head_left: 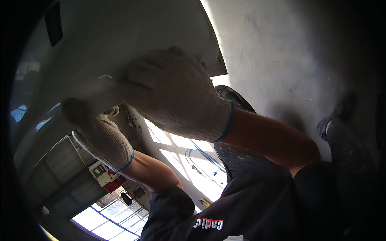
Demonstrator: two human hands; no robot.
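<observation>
A large, glossy dark body panel (100,36), like part of a car, fills the upper left. My left hand (102,138), in an off-white knitted glove with a blue cuff, is closed at the panel's lower edge, its fingers bent around it. Farther right and higher, my right hand (177,96) wears a matching glove and presses against the panel with bent fingers. Its fingertips are lost in shadow. A blurred grey patch lies between the two hands; whether it is a held piece or part of the panel is unclear.
A blue hose (196,152) lies on the sunlit floor (177,141) below my hands. Near my dark shirt is a small yellow tool (205,202). A red and white machine (105,175) stands by large windows (110,219). A dark shoe (325,127) shows on the right.
</observation>
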